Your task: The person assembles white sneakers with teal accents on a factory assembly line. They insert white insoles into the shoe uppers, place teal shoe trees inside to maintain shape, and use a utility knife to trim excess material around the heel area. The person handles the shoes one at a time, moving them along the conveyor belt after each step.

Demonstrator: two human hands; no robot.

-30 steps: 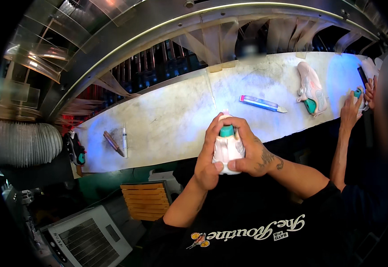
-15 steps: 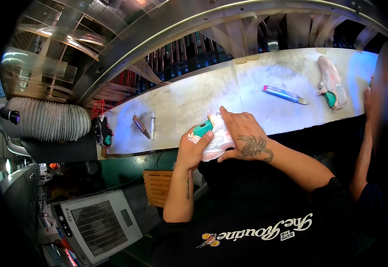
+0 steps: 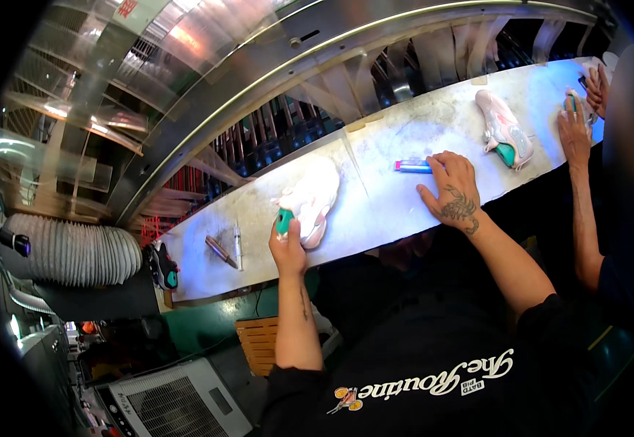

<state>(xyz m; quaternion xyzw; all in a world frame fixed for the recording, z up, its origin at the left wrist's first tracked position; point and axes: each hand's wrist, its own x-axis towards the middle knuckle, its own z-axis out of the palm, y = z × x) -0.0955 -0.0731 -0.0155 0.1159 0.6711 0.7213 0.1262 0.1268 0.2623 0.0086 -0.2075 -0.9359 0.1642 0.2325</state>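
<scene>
My left hand (image 3: 288, 255) grips a white and pale pink sneaker (image 3: 311, 200) by its heel end, with the thumb on the near side. Green lining shows at the shoe's opening, and its toe points away over the bench. Farther right, my right hand (image 3: 454, 186) reaches over a slim blue tool (image 3: 411, 167) with a pink end. Its fingers lie over the tool's right part and hide its tip, while the thumb stands apart below. Whether the fingertips touch the tool is hard to see.
On the long pale bench (image 3: 368, 211) lie a brown-handled tool (image 3: 220, 250) and a thin white stick-like tool (image 3: 238, 247). A similar sneaker (image 3: 504, 131) rests farther right, near a co-worker's hand (image 3: 573, 138). A black shoe (image 3: 163, 266) sits at the left end, beside a ribbed duct (image 3: 77, 251).
My right hand has let go of the sneaker and moved right to the blue tool. My left hand has swung the sneaker left, toe turned away. The co-worker's hands now show more fully.
</scene>
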